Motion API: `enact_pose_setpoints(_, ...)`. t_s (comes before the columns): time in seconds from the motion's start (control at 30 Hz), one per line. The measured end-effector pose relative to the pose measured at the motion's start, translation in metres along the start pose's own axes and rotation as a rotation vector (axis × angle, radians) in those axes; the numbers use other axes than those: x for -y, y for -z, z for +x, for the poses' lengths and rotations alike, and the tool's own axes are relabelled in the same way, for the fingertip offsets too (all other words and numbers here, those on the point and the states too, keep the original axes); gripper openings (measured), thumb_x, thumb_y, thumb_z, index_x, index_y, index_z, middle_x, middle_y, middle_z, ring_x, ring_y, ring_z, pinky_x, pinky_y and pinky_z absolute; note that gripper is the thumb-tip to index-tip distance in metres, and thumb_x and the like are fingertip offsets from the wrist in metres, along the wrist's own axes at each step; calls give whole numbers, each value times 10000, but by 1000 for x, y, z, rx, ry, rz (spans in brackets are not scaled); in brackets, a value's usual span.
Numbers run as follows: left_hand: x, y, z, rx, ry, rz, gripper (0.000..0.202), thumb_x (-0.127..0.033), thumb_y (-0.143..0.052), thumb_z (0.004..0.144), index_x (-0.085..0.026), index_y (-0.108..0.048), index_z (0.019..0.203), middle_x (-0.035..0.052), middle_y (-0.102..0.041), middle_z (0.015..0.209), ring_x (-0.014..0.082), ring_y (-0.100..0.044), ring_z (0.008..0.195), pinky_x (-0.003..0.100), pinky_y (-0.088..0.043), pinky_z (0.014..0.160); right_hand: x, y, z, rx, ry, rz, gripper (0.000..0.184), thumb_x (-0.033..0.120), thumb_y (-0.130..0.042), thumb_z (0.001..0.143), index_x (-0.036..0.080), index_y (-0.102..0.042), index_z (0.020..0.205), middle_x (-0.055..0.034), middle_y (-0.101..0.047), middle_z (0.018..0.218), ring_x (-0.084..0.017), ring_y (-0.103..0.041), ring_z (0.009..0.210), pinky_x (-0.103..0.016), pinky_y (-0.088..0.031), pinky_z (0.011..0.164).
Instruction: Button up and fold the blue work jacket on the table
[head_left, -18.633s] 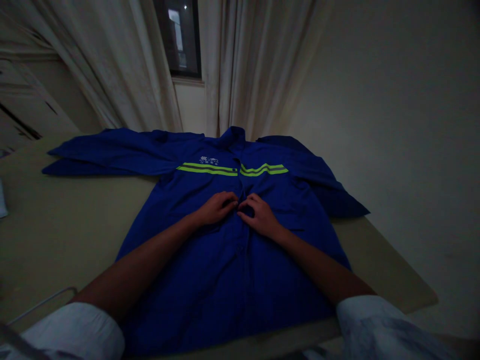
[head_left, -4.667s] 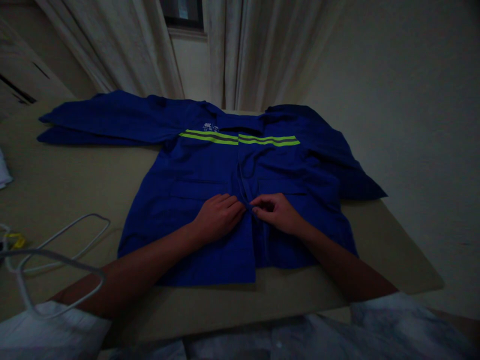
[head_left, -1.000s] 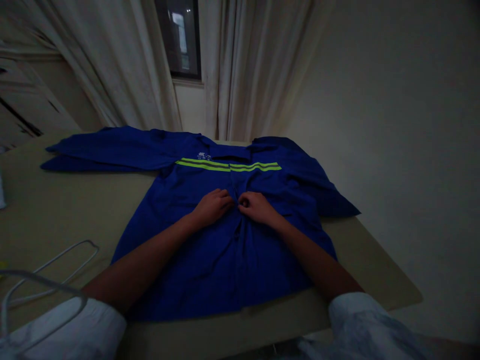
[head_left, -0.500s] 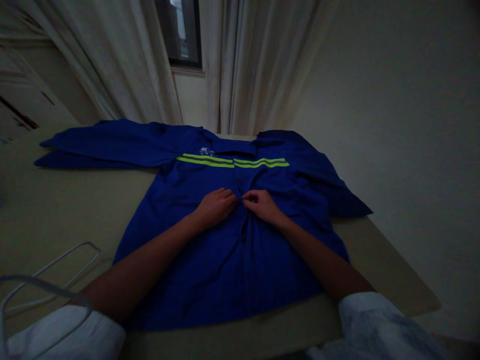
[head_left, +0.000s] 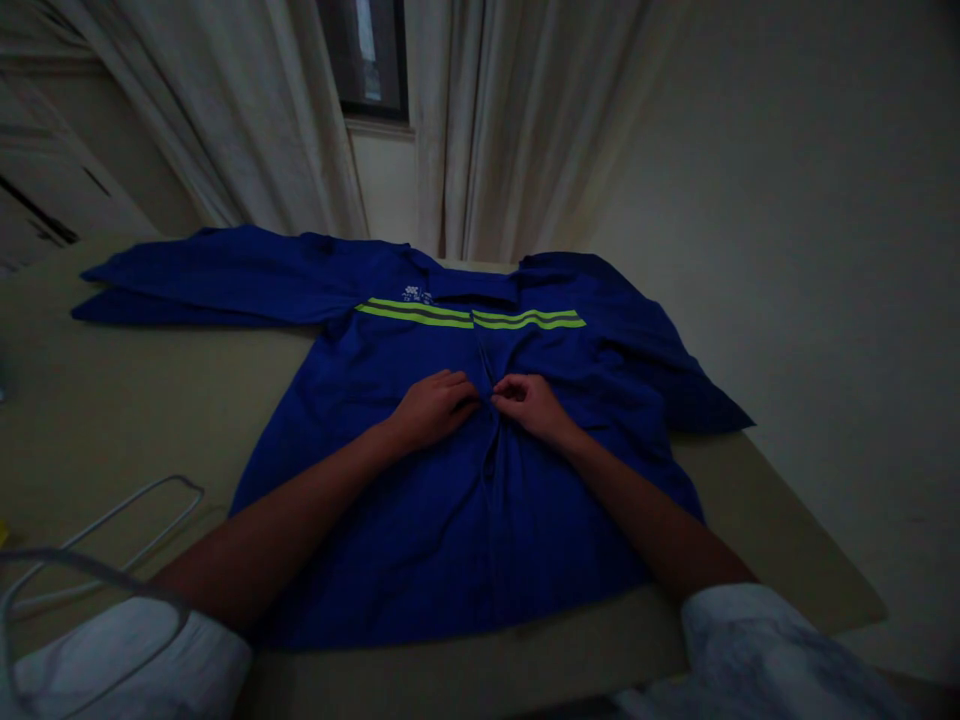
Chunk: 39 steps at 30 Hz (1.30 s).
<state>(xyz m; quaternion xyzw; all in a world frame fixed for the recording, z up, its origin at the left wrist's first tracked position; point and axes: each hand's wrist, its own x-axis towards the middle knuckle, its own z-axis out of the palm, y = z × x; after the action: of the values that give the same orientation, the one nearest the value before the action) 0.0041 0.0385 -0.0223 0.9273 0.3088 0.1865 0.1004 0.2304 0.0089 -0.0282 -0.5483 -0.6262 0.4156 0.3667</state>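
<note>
Curtains (head_left: 525,130) hang behind a table (head_left: 112,400) bearing a blue jacket (head_left: 525,570), face up. The left hand (head_left: 433,408) and right hand (head_left: 529,405), nearly touching, pinch its front opening (head_left: 491,470) at the chest; the edges below still want lining up.

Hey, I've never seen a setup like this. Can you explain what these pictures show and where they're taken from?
One camera worn on a person's head takes them, looking forward and down, so the arms reach in from the bottom. No machine is involved. The bare left hand and right hand meet at the front opening of a blue work jacket, spread on a table. Yellow-green reflective stripes cross its chest. A white wire hanger lies at left. Exactly what the fingers grip is too small to tell.
</note>
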Motion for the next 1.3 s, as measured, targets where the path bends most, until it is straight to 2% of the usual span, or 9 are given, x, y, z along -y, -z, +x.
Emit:
enact_pose_setpoints(0.17, -3, 0, -2, -13, -1, 15, 173, -295, -560, 1039, -206, -709, 1034, 55, -695, 992, 223, -618, 932, 352, -478, 830, 6, -7, -7, -92, 89, -173, 143, 312, -686, 809, 177, -728, 825, -3, -677, 699, -130, -569, 601, -244, -417, 574)
enact_pose_setpoints(0.27, -4, 0, -2, -5, 9, 32, 185, -279, -551, 1039, -201, -719, 1032, 64, -694, 984, 224, -615, 929, 359, -477, 832, 10, -12, -12, -98, 144, -243, 122, 290, -676, 845, 182, -733, 847, 9, -663, 683, -125, -563, 598, -238, -412, 576)
enact_pose_setpoints(0.47, -4, -1, -3, -38, -29, 48, 218, -312, -544, 1048, -202, -726, 999, 69, -685, 968, 222, -612, 932, 353, -471, 851, 14, -15, -17, -177, 188, -405, 49, 197, -686, 828, 189, -733, 841, 4, -672, 709, -132, -585, 638, -251, -425, 637)
enact_pose_setpoints(0.53, -4, 0, -3, -30, -21, 47, 208, -299, -553, 1042, -200, -725, 979, 71, -687, 961, 221, -616, 928, 347, -472, 846, 13, -16, -17, -173, 197, -381, 68, 201, -679, 838, 188, -740, 864, 2, -668, 714, -133, -580, 633, -253, -425, 636)
enact_pose_setpoints(0.73, -5, -1, -3, -33, 54, 43, 184, -285, -561, 1029, -204, -725, 1008, 64, -709, 984, 226, -641, 939, 351, -486, 826, 11, -14, -17, -52, 169, -182, 181, 311, -654, 896, 172, -767, 919, -1, -666, 700, -139, -558, 603, -253, -404, 576)
enact_pose_setpoints(0.87, -6, -3, -3, -44, 108, 2, 185, -308, -562, 1027, -209, -716, 1004, 64, -705, 990, 231, -650, 956, 357, -499, 829, 12, -6, -13, 0, 161, -96, 248, 382, -629, 929, 186, -772, 878, -18, -708, 757, -160, -615, 689, -263, -446, 638)
enact_pose_setpoints(1.03, -10, -3, 0, -39, 230, -127, 157, -303, -567, 1015, -202, -687, 1001, 70, -690, 995, 245, -647, 975, 377, -511, 847, 7, 1, -7, 84, 99, 47, 244, 382, -707, 850, 189, -786, 978, -34, -760, 875, -176, -670, 776, -280, -499, 716)
enact_pose_setpoints(1.2, -11, -6, 2, -24, 247, -104, 163, -274, -541, 1009, -183, -674, 984, 99, -697, 994, 266, -636, 957, 415, -506, 866, 3, -3, -5, 44, 95, 5, 254, 374, -744, 829, 176, -783, 985, -15, -712, 785, -146, -602, 684, -249, -450, 629)
enact_pose_setpoints(1.3, -8, -6, 5, 7, 265, -147, 151, -236, -546, 987, -178, -685, 972, 99, -711, 986, 259, -648, 953, 397, -504, 867, 6, -5, -5, 8, 127, -86, 211, 339, -762, 830, 172, -781, 958, 2, -660, 753, -127, -549, 642, -239, -415, 592)
